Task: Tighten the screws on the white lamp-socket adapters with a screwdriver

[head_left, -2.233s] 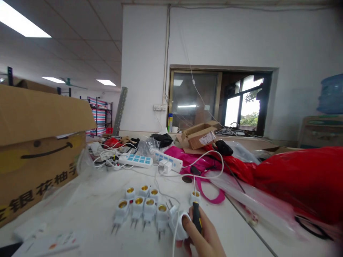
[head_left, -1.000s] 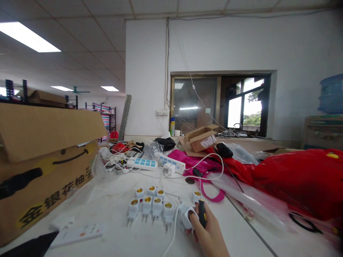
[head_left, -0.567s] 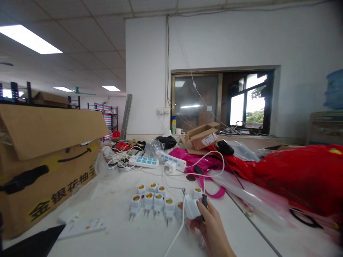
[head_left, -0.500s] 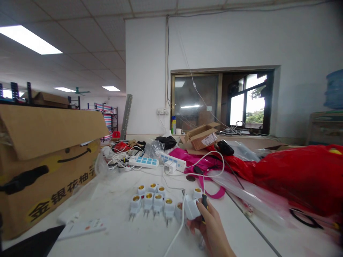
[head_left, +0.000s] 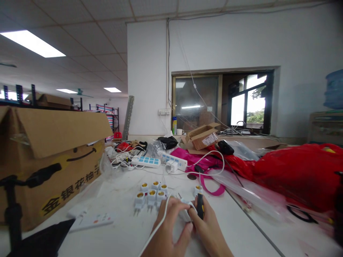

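- 1 white socket (head_left: 184, 215): at 6 o'clock in our view, partly hidden.
- 1 right hand (head_left: 209, 224), ours: closed round 1 black-handled screwdriver (head_left: 200, 207), shaft toward 12 o'clock, thumb against the socket.
- 1 left hand (head_left: 168, 229), ours: index finger at the socket; whether it grips, we cannot tell.
- 6 white holders (head_left: 151, 196), gold-coloured inside: standing on our table (head_left: 124, 232), 10 o'clock from the hands.
- 1 white cable (head_left: 161, 220): passing over our left hand.
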Demonstrator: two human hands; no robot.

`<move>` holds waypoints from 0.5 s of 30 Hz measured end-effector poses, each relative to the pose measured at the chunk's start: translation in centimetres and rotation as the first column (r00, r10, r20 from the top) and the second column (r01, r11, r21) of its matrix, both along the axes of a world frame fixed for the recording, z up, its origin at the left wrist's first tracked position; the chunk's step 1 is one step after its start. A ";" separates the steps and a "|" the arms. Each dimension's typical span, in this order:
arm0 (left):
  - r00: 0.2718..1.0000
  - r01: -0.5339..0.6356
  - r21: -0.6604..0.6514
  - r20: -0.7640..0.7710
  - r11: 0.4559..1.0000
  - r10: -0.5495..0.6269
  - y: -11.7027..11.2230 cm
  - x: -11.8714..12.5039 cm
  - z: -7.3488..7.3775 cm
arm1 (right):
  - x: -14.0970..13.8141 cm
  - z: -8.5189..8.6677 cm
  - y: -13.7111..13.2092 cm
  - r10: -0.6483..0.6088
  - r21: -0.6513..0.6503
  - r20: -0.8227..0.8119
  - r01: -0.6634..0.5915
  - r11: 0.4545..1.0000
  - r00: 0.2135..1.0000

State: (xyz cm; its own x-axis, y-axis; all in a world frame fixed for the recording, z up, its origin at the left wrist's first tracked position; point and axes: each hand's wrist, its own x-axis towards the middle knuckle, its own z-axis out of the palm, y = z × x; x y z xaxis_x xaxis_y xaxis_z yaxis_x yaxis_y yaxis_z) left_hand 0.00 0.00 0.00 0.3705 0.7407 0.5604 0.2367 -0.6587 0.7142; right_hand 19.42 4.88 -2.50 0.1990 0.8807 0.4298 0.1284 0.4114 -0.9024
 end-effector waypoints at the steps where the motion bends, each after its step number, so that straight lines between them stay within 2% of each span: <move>1: 0.995 -0.103 0.135 0.008 0.985 0.103 0.9 0.7 0.0 | 0.0 0.1 -0.1 -0.016 0.011 0.017 0.016 1.000 1.000; 3: 0.981 -0.189 0.257 0.007 0.948 0.193 2.3 1.8 -0.2 | -0.1 0.2 -0.4 -0.039 0.022 0.045 0.038 0.999 0.998; 6: 0.981 -0.172 0.343 -0.023 0.923 0.191 3.2 2.5 -0.4 | -0.3 0.1 -0.6 -0.037 0.013 0.068 0.037 0.999 0.997; 9: 0.983 -0.161 0.389 -0.022 0.907 0.184 3.2 2.3 -0.6 | -0.4 0.1 -0.7 -0.003 0.012 0.088 0.002 1.000 0.996; 15: 0.960 -0.255 0.495 0.027 0.831 0.279 2.7 2.0 -1.7 | 0.0 0.0 -1.1 0.046 0.051 0.161 -0.054 0.997 0.986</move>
